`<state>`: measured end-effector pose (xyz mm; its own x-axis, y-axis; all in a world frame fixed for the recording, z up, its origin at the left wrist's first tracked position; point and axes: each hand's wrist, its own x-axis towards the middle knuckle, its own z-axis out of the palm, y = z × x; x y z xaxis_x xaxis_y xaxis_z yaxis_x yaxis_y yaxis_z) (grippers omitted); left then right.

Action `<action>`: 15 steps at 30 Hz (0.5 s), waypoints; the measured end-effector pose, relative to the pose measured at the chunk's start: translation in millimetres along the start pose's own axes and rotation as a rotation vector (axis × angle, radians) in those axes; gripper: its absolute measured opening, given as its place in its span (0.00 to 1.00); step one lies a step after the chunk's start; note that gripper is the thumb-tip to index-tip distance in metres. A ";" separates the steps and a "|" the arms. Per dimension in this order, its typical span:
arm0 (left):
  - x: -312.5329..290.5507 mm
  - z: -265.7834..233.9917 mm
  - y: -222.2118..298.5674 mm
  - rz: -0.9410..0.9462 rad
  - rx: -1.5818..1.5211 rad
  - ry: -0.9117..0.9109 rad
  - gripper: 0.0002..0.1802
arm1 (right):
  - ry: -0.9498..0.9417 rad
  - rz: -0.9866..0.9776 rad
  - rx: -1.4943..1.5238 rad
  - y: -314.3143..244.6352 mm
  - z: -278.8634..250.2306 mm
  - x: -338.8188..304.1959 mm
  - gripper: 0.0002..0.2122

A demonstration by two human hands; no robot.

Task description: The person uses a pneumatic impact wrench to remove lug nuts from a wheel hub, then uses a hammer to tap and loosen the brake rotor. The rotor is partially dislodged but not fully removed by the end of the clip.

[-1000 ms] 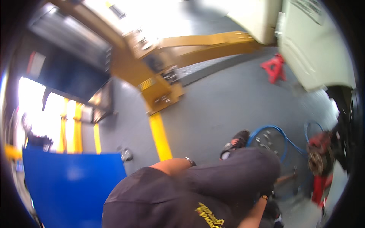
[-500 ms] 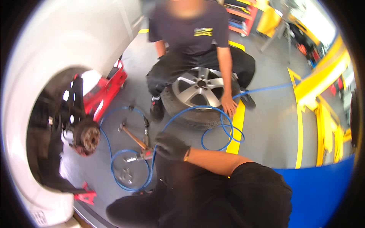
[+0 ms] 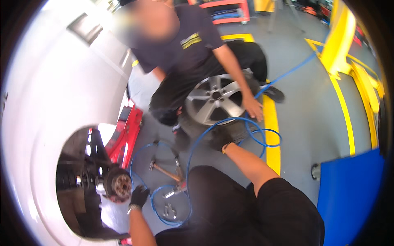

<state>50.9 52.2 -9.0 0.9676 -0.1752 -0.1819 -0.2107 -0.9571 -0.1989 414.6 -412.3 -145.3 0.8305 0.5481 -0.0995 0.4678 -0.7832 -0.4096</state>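
My left hand (image 3: 139, 197), in a dark glove, hangs open beside the bare wheel hub (image 3: 122, 185) in the white car's wheel arch. Its fingers look loosely apart, with nothing seen in them. My right hand (image 3: 221, 138), gloved too, reaches to the near side of a tyre on a silver alloy wheel (image 3: 211, 110). Dark glove against dark rubber hides how its fingers lie. A co-worker sits behind the wheel, a bare hand (image 3: 252, 107) near its right edge. An air impact wrench (image 3: 177, 189) and a wooden-handled hammer (image 3: 166, 171) lie on the floor between my hands.
A blue air hose (image 3: 190, 158) loops over the floor and past the tyre. Small metal parts (image 3: 169, 211) lie within one loop. A red floor jack (image 3: 125, 133) stands by the car (image 3: 45, 102). Yellow lift parts (image 3: 338, 41) and a blue panel (image 3: 349, 188) are at right.
My left hand has come into view near the hub. My right hand has moved away from above the impact wrench to the tyre. The co-worker leans further left; the view has shifted.
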 end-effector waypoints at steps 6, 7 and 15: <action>124.5 77.5 152.4 -0.715 -0.605 0.152 0.30 | 0.275 -0.045 -0.227 56.7 12.8 -2.8 0.35; 119.7 90.9 167.5 -0.812 -0.685 0.113 0.31 | 0.305 -0.067 -0.238 55.5 15.2 -2.0 0.34; 20.7 143.3 130.1 -1.519 -0.798 0.117 0.37 | 0.252 -0.072 -0.403 61.4 46.5 -11.5 0.31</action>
<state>23.5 -42.9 -176.6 0.2313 0.9463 -0.2259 0.9138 -0.1316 0.3843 419.7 -453.1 -211.5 0.8159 0.5558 0.1592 0.5653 -0.8247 -0.0180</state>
